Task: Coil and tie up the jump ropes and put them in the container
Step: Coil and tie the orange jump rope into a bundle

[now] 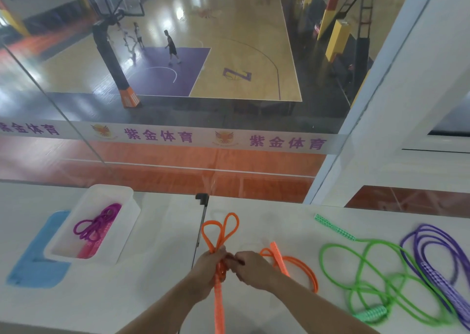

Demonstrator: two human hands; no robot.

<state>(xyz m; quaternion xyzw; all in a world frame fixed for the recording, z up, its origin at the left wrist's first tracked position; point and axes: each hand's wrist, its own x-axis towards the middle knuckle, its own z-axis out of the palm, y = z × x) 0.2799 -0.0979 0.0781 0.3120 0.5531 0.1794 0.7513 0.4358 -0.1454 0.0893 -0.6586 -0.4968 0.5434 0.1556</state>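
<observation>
My left hand grips a folded bundle of the orange jump rope. Two of its loops stick up past my fingers and one orange handle hangs down toward me. My right hand pinches the same rope right beside the left hand. The rope's loose end and second handle trail off to the right on the table. A white container stands at the left and holds a coiled magenta jump rope.
A green jump rope and a purple jump rope lie uncoiled on the white table at the right. A blue lid lies under and beside the container. A glass wall runs along the table's far edge, overlooking a basketball court.
</observation>
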